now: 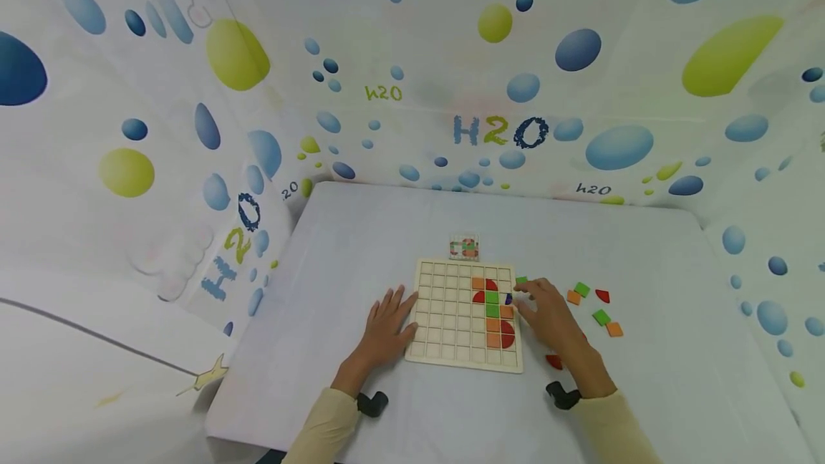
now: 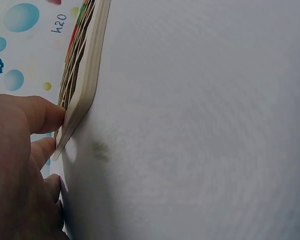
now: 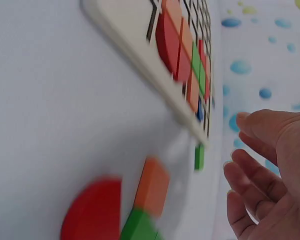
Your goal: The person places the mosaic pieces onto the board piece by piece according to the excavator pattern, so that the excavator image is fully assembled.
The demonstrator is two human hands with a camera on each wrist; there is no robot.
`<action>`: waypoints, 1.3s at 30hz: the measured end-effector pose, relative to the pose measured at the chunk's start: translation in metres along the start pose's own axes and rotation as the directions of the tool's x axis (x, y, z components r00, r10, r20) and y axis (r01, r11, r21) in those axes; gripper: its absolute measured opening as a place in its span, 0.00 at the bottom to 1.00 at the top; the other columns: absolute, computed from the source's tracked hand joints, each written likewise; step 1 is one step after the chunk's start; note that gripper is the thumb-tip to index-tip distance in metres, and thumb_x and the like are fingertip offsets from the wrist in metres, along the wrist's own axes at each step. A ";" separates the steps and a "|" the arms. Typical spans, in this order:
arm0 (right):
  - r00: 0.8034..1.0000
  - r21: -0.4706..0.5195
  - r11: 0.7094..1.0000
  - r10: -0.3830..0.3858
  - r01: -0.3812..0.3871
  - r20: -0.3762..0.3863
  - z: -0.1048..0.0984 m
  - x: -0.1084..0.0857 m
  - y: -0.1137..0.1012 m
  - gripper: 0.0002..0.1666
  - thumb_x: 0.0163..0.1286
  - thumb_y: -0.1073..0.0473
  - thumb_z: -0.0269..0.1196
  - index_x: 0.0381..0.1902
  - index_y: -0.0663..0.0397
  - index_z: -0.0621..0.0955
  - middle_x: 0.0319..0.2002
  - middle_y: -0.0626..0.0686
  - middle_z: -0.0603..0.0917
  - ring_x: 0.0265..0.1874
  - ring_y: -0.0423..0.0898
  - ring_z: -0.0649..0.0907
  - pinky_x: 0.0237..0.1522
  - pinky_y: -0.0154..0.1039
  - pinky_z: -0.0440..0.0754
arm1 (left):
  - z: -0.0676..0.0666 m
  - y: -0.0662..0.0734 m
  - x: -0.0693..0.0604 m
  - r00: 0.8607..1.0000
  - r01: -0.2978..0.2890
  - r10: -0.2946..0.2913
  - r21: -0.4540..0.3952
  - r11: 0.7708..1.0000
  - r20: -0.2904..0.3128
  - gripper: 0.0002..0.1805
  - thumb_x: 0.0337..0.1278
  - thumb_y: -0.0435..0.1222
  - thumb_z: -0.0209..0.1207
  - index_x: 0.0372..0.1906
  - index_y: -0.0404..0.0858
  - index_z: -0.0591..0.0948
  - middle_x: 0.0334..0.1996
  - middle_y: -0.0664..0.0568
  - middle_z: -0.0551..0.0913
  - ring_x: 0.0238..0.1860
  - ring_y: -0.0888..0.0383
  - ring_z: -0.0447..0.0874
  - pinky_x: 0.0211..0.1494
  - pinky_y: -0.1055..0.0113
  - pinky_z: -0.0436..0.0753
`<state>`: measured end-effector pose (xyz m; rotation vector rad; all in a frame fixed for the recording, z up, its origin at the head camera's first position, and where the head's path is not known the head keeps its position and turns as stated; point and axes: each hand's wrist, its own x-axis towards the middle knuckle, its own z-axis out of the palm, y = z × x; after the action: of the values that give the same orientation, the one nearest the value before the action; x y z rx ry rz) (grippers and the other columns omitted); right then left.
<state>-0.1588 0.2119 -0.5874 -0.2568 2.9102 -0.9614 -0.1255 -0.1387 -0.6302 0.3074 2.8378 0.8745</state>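
wooden board (image 1: pixel 448 328): left grip (image 1: pixel 385 329) spread, touching its edge; right grip (image 1: pixel 549 315) loosely parted, empty.

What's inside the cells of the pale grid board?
The grid board holds green squares, orange squares, curved red pieces and a blue piece, all toward its right side. The cell floors beneath them are covered and can't be seen.

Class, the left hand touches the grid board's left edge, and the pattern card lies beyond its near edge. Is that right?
No, the head view shows the pattern card beyond the grid board's far edge. The left hand is as stated.
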 end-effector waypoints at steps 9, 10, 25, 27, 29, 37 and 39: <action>0.963 0.069 0.972 0.232 -0.225 -0.134 -0.035 -0.006 0.061 0.24 0.80 0.60 0.57 0.67 0.71 0.75 0.64 0.78 0.71 0.61 0.74 0.75 0.62 0.70 0.77 | 0.001 0.001 0.000 1.000 0.003 -0.003 0.003 1.000 0.007 0.35 0.77 0.45 0.52 0.84 0.46 0.62 0.86 0.43 0.52 0.86 0.39 0.43 0.83 0.34 0.44; 0.957 0.047 0.967 0.253 -0.249 -0.139 -0.038 -0.005 0.066 0.24 0.80 0.61 0.57 0.67 0.72 0.75 0.64 0.80 0.71 0.61 0.76 0.74 0.62 0.71 0.76 | 0.001 0.000 0.000 1.000 -0.001 0.000 0.000 1.000 0.003 0.35 0.76 0.45 0.52 0.84 0.46 0.62 0.86 0.43 0.52 0.86 0.39 0.43 0.83 0.34 0.44; 0.950 -0.069 0.950 0.298 -0.305 -0.098 -0.047 0.010 0.086 0.23 0.77 0.65 0.57 0.64 0.72 0.76 0.65 0.80 0.70 0.65 0.79 0.69 0.62 0.77 0.69 | -0.001 0.002 -0.001 1.000 0.010 -0.010 0.007 1.000 0.017 0.35 0.78 0.45 0.51 0.84 0.46 0.62 0.86 0.44 0.51 0.86 0.39 0.42 0.83 0.34 0.44; 0.953 -0.041 0.954 0.293 -0.296 -0.073 -0.047 0.012 0.087 0.23 0.77 0.64 0.57 0.65 0.72 0.76 0.66 0.80 0.68 0.66 0.79 0.68 0.63 0.77 0.67 | -0.002 0.003 -0.001 1.000 0.014 -0.014 0.008 1.000 0.021 0.35 0.78 0.46 0.51 0.84 0.47 0.61 0.86 0.44 0.51 0.86 0.40 0.42 0.83 0.35 0.44; 0.951 -0.012 0.952 0.304 -0.305 -0.056 -0.047 0.013 0.089 0.24 0.77 0.63 0.57 0.67 0.70 0.75 0.68 0.79 0.67 0.68 0.79 0.66 0.64 0.78 0.65 | -0.003 0.003 -0.001 1.000 0.012 -0.012 0.000 1.000 0.017 0.35 0.78 0.45 0.51 0.84 0.46 0.62 0.86 0.44 0.51 0.86 0.39 0.42 0.83 0.34 0.44; 0.945 0.056 0.945 0.325 -0.323 -0.044 -0.042 0.016 0.094 0.24 0.78 0.63 0.58 0.68 0.67 0.76 0.69 0.76 0.68 0.69 0.75 0.68 0.66 0.77 0.63 | -0.004 0.005 -0.001 1.000 0.010 -0.010 -0.003 1.000 0.017 0.35 0.77 0.45 0.51 0.84 0.46 0.62 0.86 0.43 0.51 0.86 0.39 0.42 0.83 0.34 0.44; 0.948 0.068 0.948 0.314 -0.310 -0.050 -0.040 0.016 0.096 0.24 0.79 0.63 0.58 0.68 0.66 0.76 0.69 0.76 0.68 0.68 0.74 0.69 0.67 0.76 0.64 | -0.004 0.005 -0.001 1.000 0.008 -0.008 -0.003 1.000 0.014 0.35 0.77 0.45 0.52 0.84 0.46 0.62 0.86 0.43 0.52 0.86 0.39 0.43 0.83 0.34 0.44</action>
<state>-0.1926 0.3086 -0.6124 0.2350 2.8458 -1.0116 -0.1242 -0.1372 -0.6243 0.2996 2.8228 0.8717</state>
